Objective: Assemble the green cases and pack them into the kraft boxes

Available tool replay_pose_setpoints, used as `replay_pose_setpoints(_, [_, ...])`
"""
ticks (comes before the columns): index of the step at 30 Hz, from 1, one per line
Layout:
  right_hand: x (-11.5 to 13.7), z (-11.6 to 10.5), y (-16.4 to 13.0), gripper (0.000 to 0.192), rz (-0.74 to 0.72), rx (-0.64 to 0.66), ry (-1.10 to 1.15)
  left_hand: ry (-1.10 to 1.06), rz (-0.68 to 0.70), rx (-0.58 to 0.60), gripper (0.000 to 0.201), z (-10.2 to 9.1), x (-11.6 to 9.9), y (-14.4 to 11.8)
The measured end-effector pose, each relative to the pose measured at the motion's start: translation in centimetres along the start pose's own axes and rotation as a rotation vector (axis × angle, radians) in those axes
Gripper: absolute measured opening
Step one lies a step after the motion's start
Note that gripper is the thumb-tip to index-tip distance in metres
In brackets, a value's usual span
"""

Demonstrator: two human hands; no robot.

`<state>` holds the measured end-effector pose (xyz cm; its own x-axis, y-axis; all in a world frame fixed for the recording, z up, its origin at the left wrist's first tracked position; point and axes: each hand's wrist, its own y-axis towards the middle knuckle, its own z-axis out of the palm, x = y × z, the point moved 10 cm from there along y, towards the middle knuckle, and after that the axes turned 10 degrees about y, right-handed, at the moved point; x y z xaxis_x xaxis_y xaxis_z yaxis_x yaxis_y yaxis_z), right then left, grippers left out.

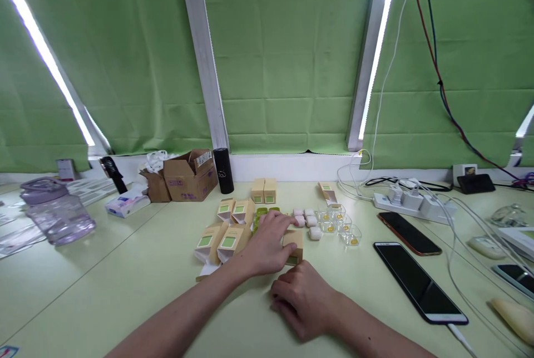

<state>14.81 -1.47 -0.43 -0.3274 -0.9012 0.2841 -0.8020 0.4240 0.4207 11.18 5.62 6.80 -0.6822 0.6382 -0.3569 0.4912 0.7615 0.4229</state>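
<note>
left hand [267,246] on small box [293,246], table [125,269] open left

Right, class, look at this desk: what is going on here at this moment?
A person sits at a pale green table with both bare hands out. The left hand rests over a small tan box with a green label; the right hand lies curled on the table just in front of it. Similar boxes, small white cases and clear plastic cups are spread behind. Two phones lie to the right.
</note>
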Motion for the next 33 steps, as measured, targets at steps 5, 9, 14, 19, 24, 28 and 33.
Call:
replay_pose_setpoints(5, [-0.6, 0.5, 0.1, 0.007, 0.046, 0.023, 0.051, 0.103, 0.120, 0.183, 0.054, 1.6, -1.0, 1.4])
replay_pose_setpoints(9, [-0.9, 0.4, 0.0, 0.011, 0.065, 0.035, 0.085, 0.235, 0.175, 0.282, 0.048, 2.4, -1.3, 2.7])
replay_pose_setpoints(14, [-1.7, -0.5, -0.2, 0.010, 0.114, 0.011, 0.106, 0.224, 0.120, 0.253, 0.053, 0.2, -0.6, 5.9])
replay_pose_setpoints(19, [-2.8, -1.8, -0.4, 0.019, 0.171, -0.036, 0.112, 0.547, 0.070, 0.246, 0.056, -1.6, 1.8, 11.2])
replay_pose_setpoints(24, [-3.6, -1.8, -0.5, 0.020, 0.222, -0.032, 0.125, 0.667, -0.003, 0.239, 0.046, -0.6, 5.6, 15.4])
replay_pose_setpoints(28, [-4.1, -1.5, -0.5, 0.022, 0.264, -0.010, 0.154, 0.732, -0.044, 0.273, 0.035, 2.1, 8.2, 16.6])
replay_pose_setpoints(33, [-4.3, -1.5, -0.5, 0.026, 0.286, 0.003, 0.169, 0.780, -0.051, 0.297, 0.031, 5.5, 9.5, 17.0])
